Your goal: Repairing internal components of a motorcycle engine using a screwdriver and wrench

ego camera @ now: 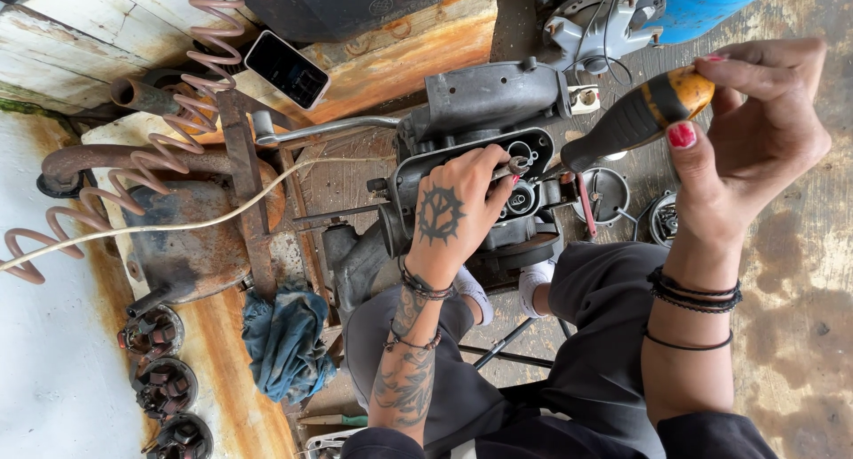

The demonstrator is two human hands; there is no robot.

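My left hand [458, 208] rests on the open face of a grey motor housing [484, 130], with its fingertips pinching a small metal part beside the round openings. My right hand [755, 130] grips the orange and black handle of a screwdriver [644, 114]. The screwdriver's shaft points down and left into the housing, next to my left fingers. The housing is clamped in a rusty bench vise [204, 219] with a long metal handle [320, 130].
A phone [286, 68] lies on the rusty wooden bench. A coiled hose [191, 112] and a pale cable cross the vise. A blue rag [286, 339] hangs below it. Three dark stator parts [160, 383] sit at the left. More motor parts [604, 19] lie on the floor.
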